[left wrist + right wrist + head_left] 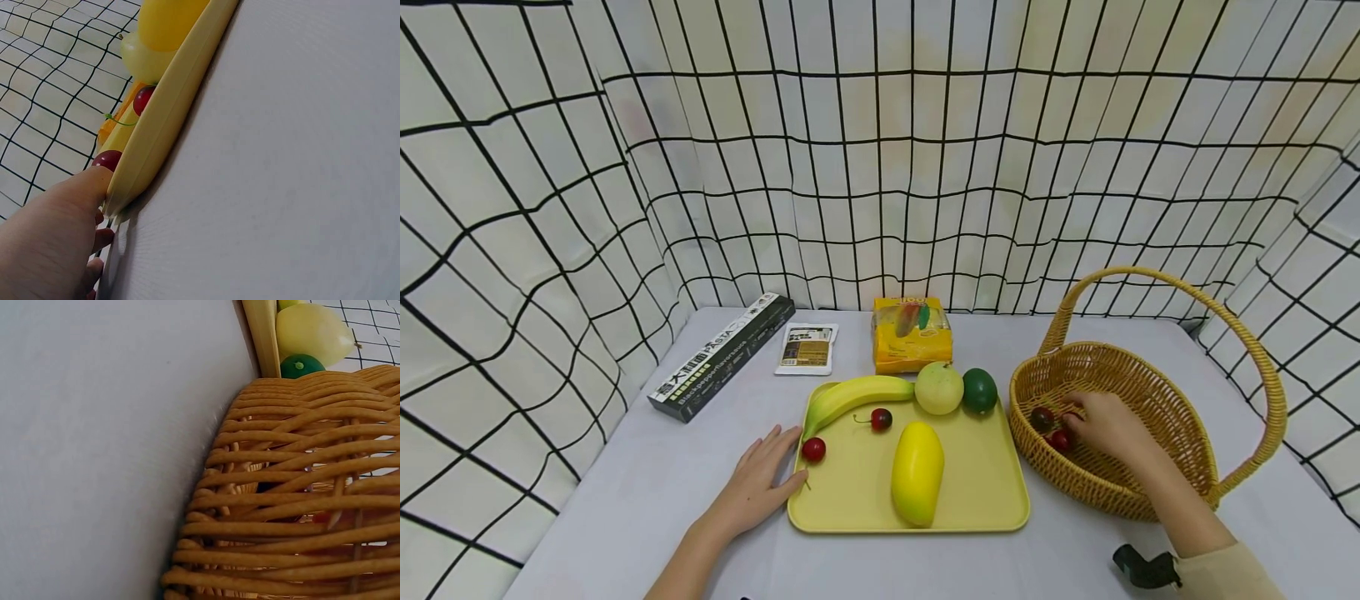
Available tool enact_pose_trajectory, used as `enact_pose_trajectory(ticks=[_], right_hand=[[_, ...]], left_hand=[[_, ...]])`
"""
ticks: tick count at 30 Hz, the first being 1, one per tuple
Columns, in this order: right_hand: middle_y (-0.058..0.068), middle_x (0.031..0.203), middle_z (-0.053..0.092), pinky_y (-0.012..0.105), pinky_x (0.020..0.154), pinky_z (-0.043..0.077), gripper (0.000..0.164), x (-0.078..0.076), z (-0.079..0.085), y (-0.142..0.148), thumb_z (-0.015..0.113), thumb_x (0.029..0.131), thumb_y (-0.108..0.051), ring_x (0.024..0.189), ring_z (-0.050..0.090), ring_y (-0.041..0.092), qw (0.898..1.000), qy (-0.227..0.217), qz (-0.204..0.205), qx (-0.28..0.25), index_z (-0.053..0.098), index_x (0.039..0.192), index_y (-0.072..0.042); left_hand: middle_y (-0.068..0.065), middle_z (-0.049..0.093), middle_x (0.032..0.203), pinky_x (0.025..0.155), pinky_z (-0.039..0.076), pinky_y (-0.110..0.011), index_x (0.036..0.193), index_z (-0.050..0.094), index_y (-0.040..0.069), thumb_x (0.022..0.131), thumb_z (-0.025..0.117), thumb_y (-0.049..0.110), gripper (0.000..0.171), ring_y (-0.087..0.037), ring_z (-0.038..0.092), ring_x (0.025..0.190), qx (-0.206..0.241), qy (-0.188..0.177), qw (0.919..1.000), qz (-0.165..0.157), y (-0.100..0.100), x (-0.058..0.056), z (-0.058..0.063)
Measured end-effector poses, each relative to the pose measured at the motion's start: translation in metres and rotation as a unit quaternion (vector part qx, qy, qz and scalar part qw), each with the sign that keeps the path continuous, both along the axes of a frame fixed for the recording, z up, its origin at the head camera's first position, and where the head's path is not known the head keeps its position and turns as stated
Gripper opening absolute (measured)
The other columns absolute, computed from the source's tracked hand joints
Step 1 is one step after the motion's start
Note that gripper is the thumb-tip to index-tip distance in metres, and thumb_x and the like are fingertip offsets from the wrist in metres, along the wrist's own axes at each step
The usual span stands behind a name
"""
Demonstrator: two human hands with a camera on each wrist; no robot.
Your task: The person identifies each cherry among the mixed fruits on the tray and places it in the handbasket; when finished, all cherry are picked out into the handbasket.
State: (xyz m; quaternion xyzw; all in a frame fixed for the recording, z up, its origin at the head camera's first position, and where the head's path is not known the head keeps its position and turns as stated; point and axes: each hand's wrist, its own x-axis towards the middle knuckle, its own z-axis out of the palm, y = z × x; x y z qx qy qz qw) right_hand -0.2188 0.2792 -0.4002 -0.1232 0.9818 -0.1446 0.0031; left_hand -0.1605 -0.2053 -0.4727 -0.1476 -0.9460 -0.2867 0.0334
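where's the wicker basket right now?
In the head view, the wicker basket sits on the right side, just right of the yellow tray, with the person's right hand inside it.

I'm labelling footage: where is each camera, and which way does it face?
Head: worn there, facing forward and down at the tray and basket; left hand and right hand show.
Left wrist: worn there, facing the tray's outer side; left hand shows.
Right wrist: worn there, facing the basket's woven side; right hand unclear.
Head and left wrist share the tray.
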Motion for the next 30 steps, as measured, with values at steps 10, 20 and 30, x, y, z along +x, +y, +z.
enact_pose_trajectory(ticks=[10,20,30], right_hand=[[0.021,0.097,0.064,0.029,0.049,0.042,0.028,0.004,0.007,-0.004,0.06,0.086,-0.011,0.065,0.056,0.017,1.0,0.025,-0.003,-0.011,0.062,0.109,0.004],[0.023,0.104,0.062,0.053,0.081,0.046,0.03,0.008,0.016,-0.018,0.06,0.087,-0.014,0.097,0.055,0.041,0.993,0.113,0.004,-0.03,0.06,0.111,0.004],[0.023,0.112,0.058,0.055,0.084,0.043,0.036,0.012,0.021,-0.041,0.06,0.089,-0.019,0.105,0.049,0.04,0.985,0.16,-0.008,-0.069,0.057,0.118,0.001]], left_hand=[[-0.012,0.038,0.142,0.109,0.01,-0.052,0.14,0.036,0.006,0.087,0.06,0.036,0.065,-0.034,0.022,0.135,0.0,-0.007,1.0,0.002,0.0,0.0,0.001],[-0.012,0.038,0.142,0.109,0.01,-0.052,0.14,0.036,0.007,0.087,0.06,0.037,0.066,-0.034,0.021,0.135,-0.003,-0.012,0.9999,0.004,0.001,0.0,0.003],[-0.012,0.037,0.142,0.109,0.011,-0.052,0.14,0.036,0.007,0.087,0.059,0.037,0.065,-0.034,0.021,0.135,-0.003,-0.014,0.9999,0.003,0.001,0.001,0.003]])
